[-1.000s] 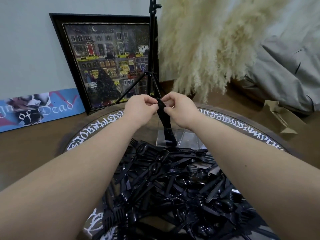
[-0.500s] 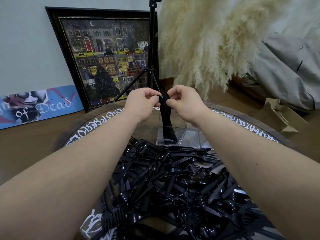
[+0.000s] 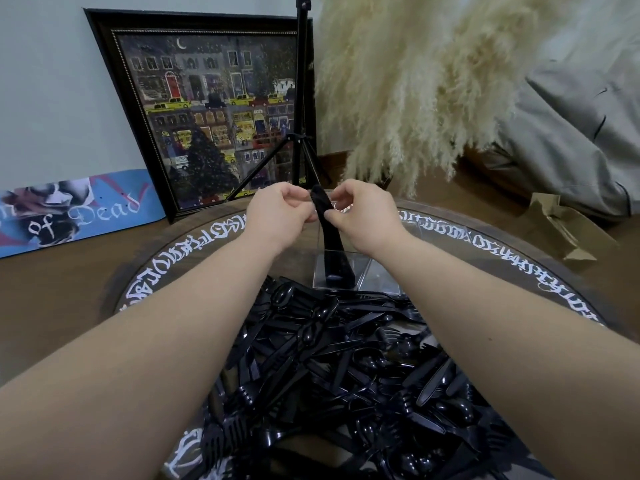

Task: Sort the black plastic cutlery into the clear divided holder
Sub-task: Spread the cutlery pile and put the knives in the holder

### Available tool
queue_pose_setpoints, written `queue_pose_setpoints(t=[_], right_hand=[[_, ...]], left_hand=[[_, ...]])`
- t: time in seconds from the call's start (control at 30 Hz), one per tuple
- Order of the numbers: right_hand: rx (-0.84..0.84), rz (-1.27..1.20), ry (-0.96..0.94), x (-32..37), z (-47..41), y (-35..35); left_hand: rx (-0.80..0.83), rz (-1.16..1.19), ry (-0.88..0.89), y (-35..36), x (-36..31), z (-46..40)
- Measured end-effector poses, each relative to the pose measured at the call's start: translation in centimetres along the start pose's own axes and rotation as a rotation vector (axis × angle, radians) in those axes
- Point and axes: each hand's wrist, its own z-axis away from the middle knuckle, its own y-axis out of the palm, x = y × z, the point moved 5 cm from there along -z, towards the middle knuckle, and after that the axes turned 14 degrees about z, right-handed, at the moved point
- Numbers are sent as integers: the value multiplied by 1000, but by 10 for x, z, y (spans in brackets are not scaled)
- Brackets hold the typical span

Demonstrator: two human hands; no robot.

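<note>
- Left hand [image 3: 277, 216] and right hand [image 3: 360, 213] pinch the cutlery bundle [image 3: 329, 233] top.
- Below the grip: holder [image 3: 377, 271], bundle standing in its left compartment.
- Nearer: loose pile [image 3: 346, 368].

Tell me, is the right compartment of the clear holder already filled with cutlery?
No, the clear holder's right compartment looks empty; the only bundle of black cutlery stands in its left compartment.

Holder [image 3: 377, 271] behind cutlery pile [image 3: 346, 368]

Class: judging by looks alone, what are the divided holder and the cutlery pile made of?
Holder: probably clear acrylic or similar rigid plastic; the table shows through its glossy walls.
Cutlery pile: black moulded plastic, semi-gloss, with soft highlights on the thin pieces.
</note>
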Motion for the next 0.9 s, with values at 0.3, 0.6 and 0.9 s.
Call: queue_pose_setpoints(t=[0.3,0.6,0.9], right_hand=[[62,99,-78,2,4,5],[23,141,-82,1,19,-5],[55,47,-31,-13,118,-28]], left_hand=[[2,-97,90,2,1,1],[19,-147,43,-3,11,21],[65,-335,19,-21,21,114]])
